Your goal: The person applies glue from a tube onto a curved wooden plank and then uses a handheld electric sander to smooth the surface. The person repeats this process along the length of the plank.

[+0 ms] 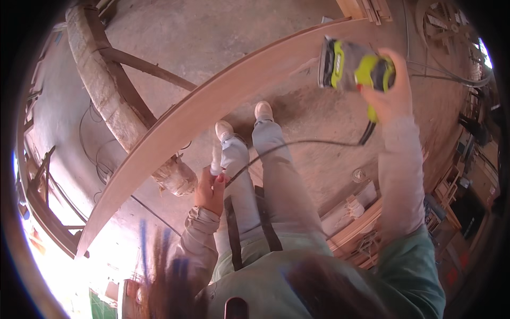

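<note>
A green and grey power sander (350, 69) is lifted off to the right, with my right hand (396, 87) wrapped round its body. Its flat sanding pad faces left, close to the right part of a long curved wooden board (212, 93). From the sander a black cord (297, 142) sags across my legs to my left hand (211, 189). That hand is closed in front of my left thigh, at the cord. A whitish piece (216, 159) sticks up from the fist; its kind cannot be made out.
A thick wrapped beam (114, 101) with a wooden brace (149, 68) lies under the board's left part. Wooden strips (353, 228) are stacked at the lower right. A spoked wheel (443, 24) is at the far right. Loose cables cross the concrete floor (212, 32).
</note>
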`<state>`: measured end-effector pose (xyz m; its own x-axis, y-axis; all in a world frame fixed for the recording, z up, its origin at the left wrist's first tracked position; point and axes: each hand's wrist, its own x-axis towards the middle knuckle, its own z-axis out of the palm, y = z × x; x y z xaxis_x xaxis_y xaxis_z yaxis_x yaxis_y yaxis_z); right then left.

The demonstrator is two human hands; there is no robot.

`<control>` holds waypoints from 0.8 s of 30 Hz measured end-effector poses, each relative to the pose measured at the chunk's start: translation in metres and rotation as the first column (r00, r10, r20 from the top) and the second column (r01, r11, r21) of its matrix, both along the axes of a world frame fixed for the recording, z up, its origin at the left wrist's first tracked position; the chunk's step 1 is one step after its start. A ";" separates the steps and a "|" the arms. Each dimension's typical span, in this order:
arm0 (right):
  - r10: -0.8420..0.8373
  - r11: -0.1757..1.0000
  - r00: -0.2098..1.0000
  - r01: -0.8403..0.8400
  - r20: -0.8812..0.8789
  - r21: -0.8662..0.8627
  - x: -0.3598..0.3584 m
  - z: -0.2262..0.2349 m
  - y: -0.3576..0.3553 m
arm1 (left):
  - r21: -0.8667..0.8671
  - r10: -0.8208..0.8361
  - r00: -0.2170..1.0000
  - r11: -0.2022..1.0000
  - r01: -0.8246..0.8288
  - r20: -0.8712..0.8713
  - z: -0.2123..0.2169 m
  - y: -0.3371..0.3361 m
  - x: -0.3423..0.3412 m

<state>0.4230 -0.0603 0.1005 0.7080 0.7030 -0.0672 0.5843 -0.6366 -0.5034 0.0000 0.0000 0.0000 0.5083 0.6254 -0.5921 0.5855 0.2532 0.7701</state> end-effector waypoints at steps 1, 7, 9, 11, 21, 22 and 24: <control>-0.072 0.997 0.995 0.072 -0.071 -0.005 -0.010 0.004 -0.016 | 0.002 -0.043 0.999 0.999 0.043 -0.018 0.007 0.002 0.008; -0.216 0.976 0.943 0.207 -0.254 -0.060 -0.076 0.009 -0.086 | -0.082 -0.111 0.993 0.991 0.107 -0.039 0.020 0.005 0.028; -0.185 0.980 0.959 0.165 -0.214 -0.107 -0.083 0.006 -0.101 | -0.131 -0.054 0.998 0.990 0.050 -0.031 0.031 0.004 0.045; -0.133 0.986 0.975 0.112 -0.180 -0.124 -0.085 0.001 -0.108 | -0.112 -0.025 0.999 0.994 0.019 -0.049 0.031 0.000 0.059; 0.074 0.985 0.987 -0.095 -0.145 -0.143 -0.083 -0.010 -0.122 | 0.030 0.175 0.977 0.984 -0.173 -0.118 0.032 -0.020 0.075; 0.081 0.984 0.985 -0.103 -0.150 -0.143 -0.082 -0.010 -0.123 | 0.001 0.199 0.973 0.980 -0.200 -0.121 0.037 -0.018 0.079; 0.109 0.982 0.983 -0.129 -0.146 -0.135 -0.080 -0.010 -0.122 | 0.023 0.195 0.973 0.981 -0.193 -0.124 0.037 -0.017 0.081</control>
